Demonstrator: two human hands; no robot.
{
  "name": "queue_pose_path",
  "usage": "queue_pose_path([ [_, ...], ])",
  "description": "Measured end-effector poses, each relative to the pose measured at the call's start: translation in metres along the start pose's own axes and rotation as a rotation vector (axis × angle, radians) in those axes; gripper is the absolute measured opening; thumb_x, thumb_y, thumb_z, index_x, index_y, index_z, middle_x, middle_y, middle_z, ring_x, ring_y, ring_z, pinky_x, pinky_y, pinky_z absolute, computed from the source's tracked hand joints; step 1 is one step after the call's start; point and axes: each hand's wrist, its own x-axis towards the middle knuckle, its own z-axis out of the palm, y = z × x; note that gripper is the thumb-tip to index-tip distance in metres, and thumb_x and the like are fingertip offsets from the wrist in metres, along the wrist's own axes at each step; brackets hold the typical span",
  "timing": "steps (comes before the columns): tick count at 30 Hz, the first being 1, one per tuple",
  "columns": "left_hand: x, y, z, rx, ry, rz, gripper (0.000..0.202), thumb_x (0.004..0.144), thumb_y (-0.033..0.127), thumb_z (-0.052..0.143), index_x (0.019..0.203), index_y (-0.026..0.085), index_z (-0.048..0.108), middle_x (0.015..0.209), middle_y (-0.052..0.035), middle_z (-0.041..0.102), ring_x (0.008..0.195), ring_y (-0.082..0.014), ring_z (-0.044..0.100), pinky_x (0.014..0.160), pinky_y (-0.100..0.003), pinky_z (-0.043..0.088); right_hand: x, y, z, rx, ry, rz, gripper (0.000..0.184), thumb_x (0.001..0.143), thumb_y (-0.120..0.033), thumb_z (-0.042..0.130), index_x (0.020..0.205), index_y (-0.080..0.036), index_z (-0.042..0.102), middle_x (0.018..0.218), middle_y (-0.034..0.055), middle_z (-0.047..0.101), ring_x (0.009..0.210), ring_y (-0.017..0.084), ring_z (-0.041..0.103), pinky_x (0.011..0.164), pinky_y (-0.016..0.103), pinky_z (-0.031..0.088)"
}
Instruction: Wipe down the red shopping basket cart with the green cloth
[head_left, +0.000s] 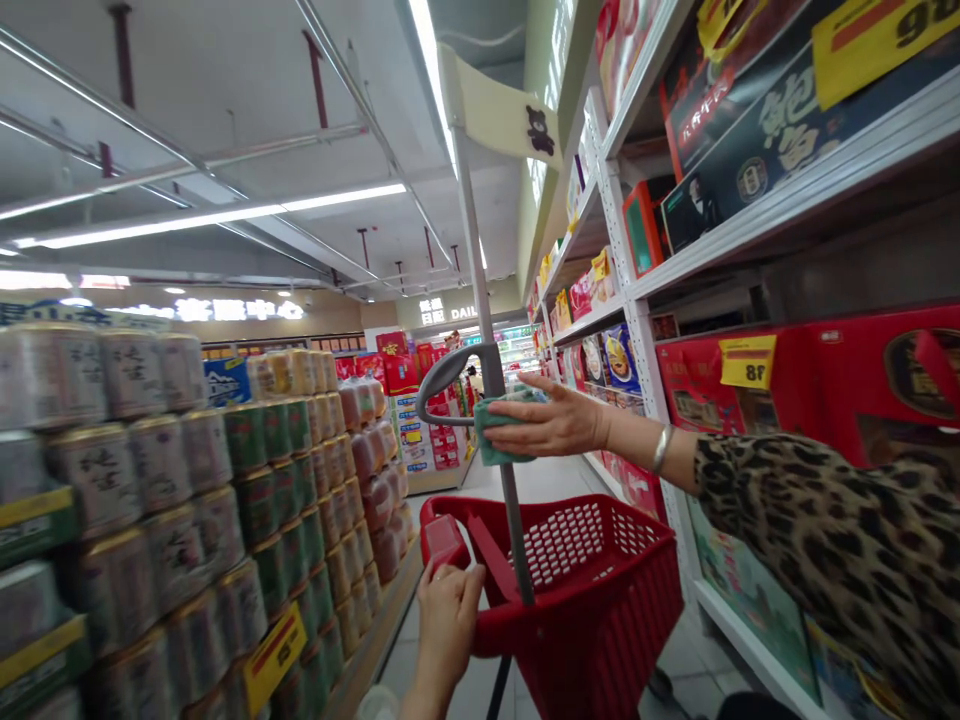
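Note:
A red plastic shopping cart [592, 640] with a perforated basket stands in front of me. From it rises a grey pole [487, 300], slightly tilted, with a grey loop handle [442, 380] partway up and a cream flag [510, 110] bearing a dark bear on top. My right hand [551, 420] presses a green cloth [501, 430] against the pole just beside the loop handle, its fingers stretched along the cloth. Lower down, my left hand [448, 620] is closed on the red handle part at the cart's near left corner.
Stacked drink cans [157, 500] line the left side, with yellow price tags. White metal shelves [630, 250] run along the right, holding gift boxes [765, 130]. A tiled aisle leads ahead to red displays [401, 370] and lit coolers.

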Motion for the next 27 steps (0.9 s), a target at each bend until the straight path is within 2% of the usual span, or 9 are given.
queue_pose_path([
  [4, -0.001, -0.002, 0.007, -0.013, 0.043, -0.011, 0.064, 0.096, 0.061, 0.034, 0.047, 0.022, 0.049, 0.054, -0.0005, 0.06, 0.063, -0.02, 0.062, 0.104, -0.055, 0.042, 0.006, 0.03, -0.011, 0.007, -0.07, -0.109, 0.03, 0.101, -0.02, 0.06, 0.124, -0.038, 0.068, 0.14, -0.0114, 0.066, 0.14, 0.014, 0.052, 0.126, 0.045, 0.031],
  [6, -0.001, -0.004, 0.012, -0.012, 0.057, -0.012, 0.065, 0.096, 0.062, 0.035, 0.047, 0.022, 0.05, 0.054, -0.0004, 0.06, 0.063, -0.02, 0.062, 0.103, -0.056, 0.042, 0.007, 0.046, -0.016, -0.035, -0.052, -0.071, 0.032, 0.101, -0.019, 0.059, 0.125, -0.038, 0.067, 0.141, -0.0112, 0.066, 0.141, 0.015, 0.052, 0.125, 0.046, 0.032],
  [11, -0.003, 0.0, 0.02, -0.009, 0.096, -0.002, 0.066, 0.097, 0.062, 0.038, 0.047, 0.022, 0.055, 0.054, -0.0003, 0.061, 0.062, -0.0189, 0.061, 0.103, -0.054, 0.043, 0.024, 0.1, -0.018, -0.12, -0.071, 0.283, 0.042, 0.101, -0.011, 0.052, 0.134, -0.035, 0.064, 0.141, -0.004, 0.067, 0.139, 0.022, 0.054, 0.118, 0.051, 0.03],
  [13, -0.003, 0.004, 0.021, -0.001, 0.099, 0.003, 0.066, 0.098, 0.061, 0.037, 0.048, 0.023, 0.057, 0.054, -0.0007, 0.062, 0.061, -0.0186, 0.06, 0.103, -0.053, 0.043, 0.037, 0.109, -0.014, -0.116, -0.087, 0.452, 0.044, 0.1, -0.009, 0.051, 0.134, -0.033, 0.066, 0.14, -0.0003, 0.068, 0.136, 0.025, 0.056, 0.116, 0.052, 0.029],
  [16, -0.004, 0.009, 0.022, 0.008, 0.093, -0.008, 0.067, 0.099, 0.061, 0.036, 0.048, 0.023, 0.058, 0.054, -0.0012, 0.063, 0.062, -0.0187, 0.06, 0.103, -0.052, 0.044, 0.06, 0.097, -0.007, -0.078, -0.137, 0.6, 0.043, 0.098, -0.012, 0.054, 0.135, -0.03, 0.067, 0.139, 0.0032, 0.068, 0.131, 0.028, 0.057, 0.115, 0.052, 0.025],
  [21, -0.003, 0.008, 0.024, 0.007, 0.074, -0.041, 0.065, 0.098, 0.06, 0.038, 0.05, 0.023, 0.061, 0.057, -0.0016, 0.066, 0.067, -0.021, 0.063, 0.105, -0.055, 0.042, 0.086, 0.057, 0.0, -0.005, -0.224, 0.592, 0.038, 0.098, -0.015, 0.059, 0.131, -0.031, 0.069, 0.133, 0.0023, 0.072, 0.124, 0.029, 0.058, 0.113, 0.048, 0.029],
  [24, -0.002, 0.001, 0.026, 0.004, 0.064, -0.039, 0.064, 0.099, 0.059, 0.038, 0.052, 0.023, 0.062, 0.059, -0.0015, 0.067, 0.069, -0.0213, 0.065, 0.106, -0.054, 0.042, 0.091, 0.04, -0.001, 0.012, -0.197, 0.498, 0.04, 0.098, -0.015, 0.06, 0.133, -0.032, 0.067, 0.138, 0.0003, 0.069, 0.127, 0.028, 0.056, 0.111, 0.044, 0.034],
  [27, -0.002, -0.008, 0.03, 0.005, 0.059, -0.011, 0.062, 0.099, 0.059, 0.039, 0.055, 0.024, 0.064, 0.061, -0.0008, 0.068, 0.071, -0.0208, 0.066, 0.106, -0.052, 0.043, 0.095, 0.025, -0.003, 0.049, -0.162, 0.256, 0.038, 0.099, -0.018, 0.061, 0.133, -0.033, 0.066, 0.14, -0.0031, 0.067, 0.13, 0.026, 0.054, 0.111, 0.043, 0.037],
])
